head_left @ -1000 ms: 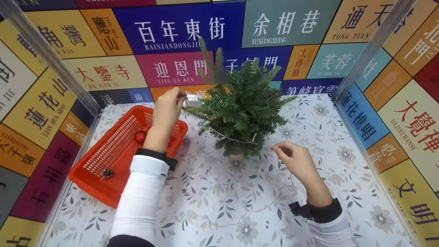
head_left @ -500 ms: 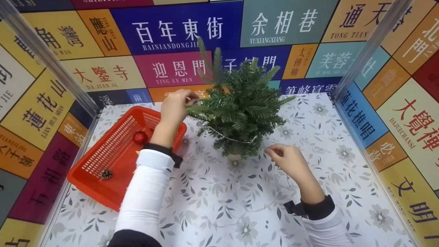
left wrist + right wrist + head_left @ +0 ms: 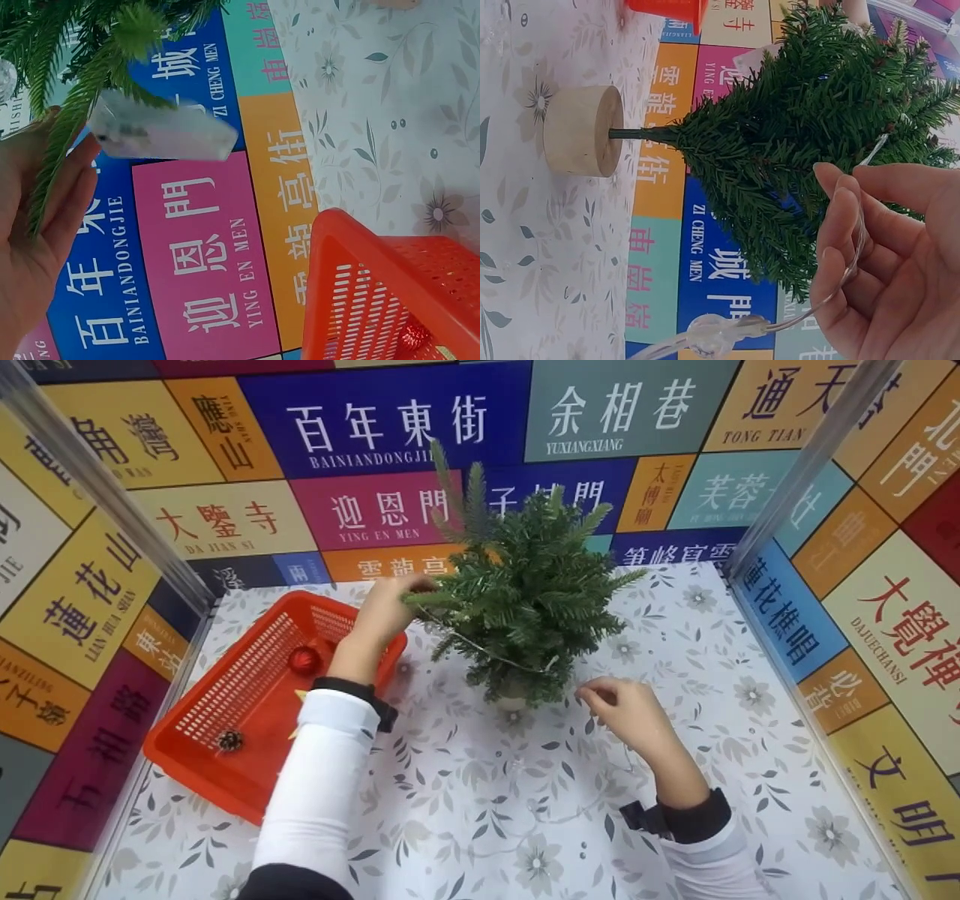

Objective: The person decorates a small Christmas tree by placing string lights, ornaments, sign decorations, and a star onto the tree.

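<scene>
A small artificial Christmas tree [image 3: 532, 577] stands on the table, its round wooden base [image 3: 583, 131] visible in the right wrist view. A clear light string [image 3: 487, 651] runs across its lower front branches. My left hand [image 3: 390, 604] is at the tree's left side, partly behind a branch tip. In the left wrist view its fingertips hold one end of a blurred, translucent white box [image 3: 165, 131], which the branch hides in the head view. At the tree's lower right, my right hand [image 3: 626, 709] pinches the light string's wire [image 3: 861, 232] between thumb and fingers. A clear bead-like piece [image 3: 711, 334] hangs on that wire.
A red plastic basket [image 3: 202, 780] sits at the left under my left forearm. It contains a red ball [image 3: 304, 661], a pine cone [image 3: 229, 740] and a partly covered yellow star [image 3: 300, 695]. More wire [image 3: 566, 814] lies on the floral tabletop. Printed panels [image 3: 405, 420] enclose the table.
My left hand has moved right and down, carrying the white box behind the left branch. The wire on the tree's left now slants up toward that hand. My right hand has shifted slightly left.
</scene>
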A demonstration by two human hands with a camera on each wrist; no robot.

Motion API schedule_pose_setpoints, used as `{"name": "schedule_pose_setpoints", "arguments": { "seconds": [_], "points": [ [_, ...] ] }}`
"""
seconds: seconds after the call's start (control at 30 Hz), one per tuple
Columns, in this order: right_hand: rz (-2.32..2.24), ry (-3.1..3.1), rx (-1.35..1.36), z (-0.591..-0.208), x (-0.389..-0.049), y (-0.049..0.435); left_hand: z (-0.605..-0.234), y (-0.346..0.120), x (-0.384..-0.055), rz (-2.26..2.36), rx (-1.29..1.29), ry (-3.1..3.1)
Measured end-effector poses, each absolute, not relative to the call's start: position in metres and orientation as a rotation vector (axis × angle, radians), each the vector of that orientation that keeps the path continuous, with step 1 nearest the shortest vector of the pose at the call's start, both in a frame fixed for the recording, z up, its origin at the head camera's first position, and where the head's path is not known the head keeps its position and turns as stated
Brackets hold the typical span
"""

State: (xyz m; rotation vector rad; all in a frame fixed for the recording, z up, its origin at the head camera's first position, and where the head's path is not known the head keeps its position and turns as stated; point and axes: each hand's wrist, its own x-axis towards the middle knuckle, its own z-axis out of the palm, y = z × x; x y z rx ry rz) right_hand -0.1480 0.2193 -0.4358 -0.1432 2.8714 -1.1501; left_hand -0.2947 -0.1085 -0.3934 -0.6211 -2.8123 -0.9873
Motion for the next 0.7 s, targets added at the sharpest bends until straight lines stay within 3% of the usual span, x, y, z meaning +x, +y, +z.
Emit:
{"name": "schedule_pose_setpoints", "arguments": {
  "seconds": [0.7],
  "points": [
    [-1.421,2.85,0.017,-0.436,-0.148,0.222,-0.401,-0.123,-0.284,-1.071,-0.613,-3.004]
  ]
}}
